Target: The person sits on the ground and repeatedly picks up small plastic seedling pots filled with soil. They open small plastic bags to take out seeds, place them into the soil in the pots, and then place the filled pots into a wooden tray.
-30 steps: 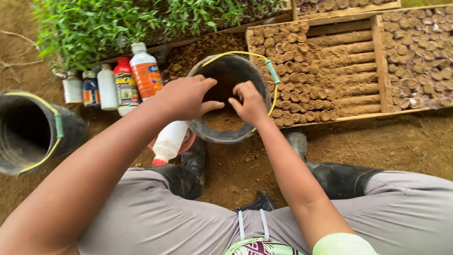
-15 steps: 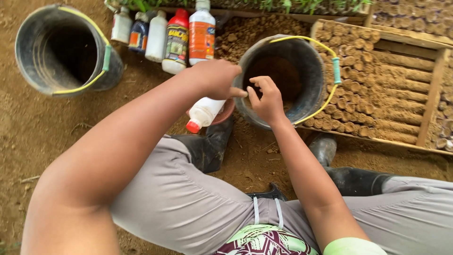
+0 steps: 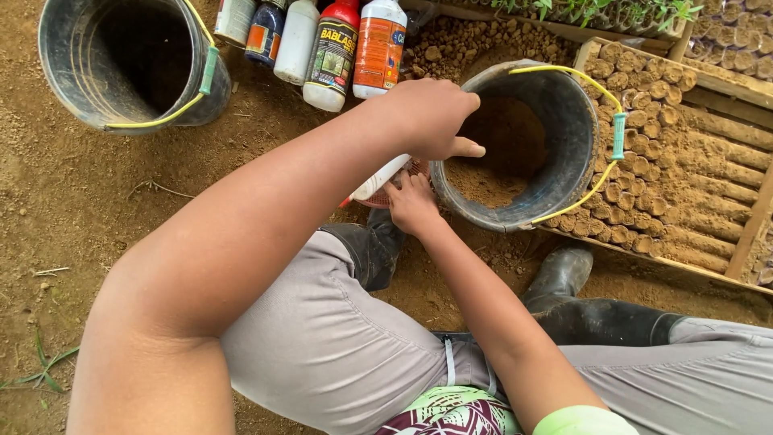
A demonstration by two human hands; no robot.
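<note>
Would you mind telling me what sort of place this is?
Probably an outdoor plant nursery: green seedlings in trays, a wooden frame of soil-filled tubes, and a black bucket of soil on bare earth.

Labelled bottles [image 3: 334, 48] beside empty bucket [image 3: 121, 64]

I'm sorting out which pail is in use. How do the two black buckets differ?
The bucket by the hands stands tilted and holds brown soil; the far bucket lies more on its side and looks dark and empty inside. The left hand rests on the near bucket's rim, while nothing touches the far one. Both are black with yellow wire handles and green grips.
</note>
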